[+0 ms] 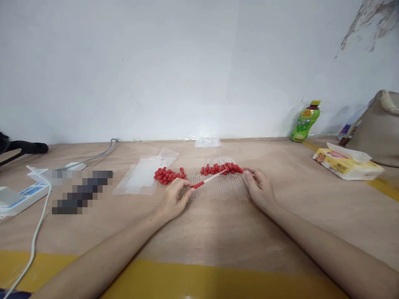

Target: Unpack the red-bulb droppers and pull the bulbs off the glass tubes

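Note:
My left hand [176, 198] pinches a dropper [209, 180] by its red rubber bulb, the clear tube slanting up to the right. My right hand [261, 190] is closed at the right end of a row of droppers [222, 167], its thumb and fingertips on the endmost red bulb. In that row the bulbs face me and the tubes point away. Many loose clear tubes [220, 189] lie side by side between my hands. A pile of loose red rubber bulbs [168, 176] sits just beyond my left hand.
Clear plastic bags [140, 176] lie left of the bulbs, another bag [207, 143] by the wall. At left are a power strip [28, 195] and white cable [39, 228]. A green bottle [304, 122], tissue pack [347, 164] and beige bag [374, 133] stand at right.

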Tool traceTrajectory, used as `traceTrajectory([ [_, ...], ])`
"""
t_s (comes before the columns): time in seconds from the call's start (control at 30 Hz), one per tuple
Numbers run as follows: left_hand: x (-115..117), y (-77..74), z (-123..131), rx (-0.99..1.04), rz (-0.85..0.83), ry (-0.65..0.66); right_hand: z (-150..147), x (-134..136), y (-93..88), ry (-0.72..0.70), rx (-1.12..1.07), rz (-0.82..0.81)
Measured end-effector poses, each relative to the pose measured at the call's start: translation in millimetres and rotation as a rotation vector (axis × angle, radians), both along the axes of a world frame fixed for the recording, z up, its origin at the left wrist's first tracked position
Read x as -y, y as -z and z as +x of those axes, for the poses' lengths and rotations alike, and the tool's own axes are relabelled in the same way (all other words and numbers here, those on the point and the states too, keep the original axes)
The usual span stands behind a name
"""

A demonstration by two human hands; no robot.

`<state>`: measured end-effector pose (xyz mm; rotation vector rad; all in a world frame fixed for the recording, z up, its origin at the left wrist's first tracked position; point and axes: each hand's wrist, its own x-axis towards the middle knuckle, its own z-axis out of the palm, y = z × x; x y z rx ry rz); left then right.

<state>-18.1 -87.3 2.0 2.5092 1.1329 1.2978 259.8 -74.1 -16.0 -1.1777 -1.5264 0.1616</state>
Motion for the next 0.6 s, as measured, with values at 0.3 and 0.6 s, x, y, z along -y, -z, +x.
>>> traceTrajectory([
  [0.3,3,-0.6,7,-0.116,0.091,0.186,-19,23,-9.8,-0.224,0.672,0.291],
  [0.6,9,-3.6,24,-0.337,0.238,0.154,-35,30,-8.3,-0.297,0.658,0.328],
])
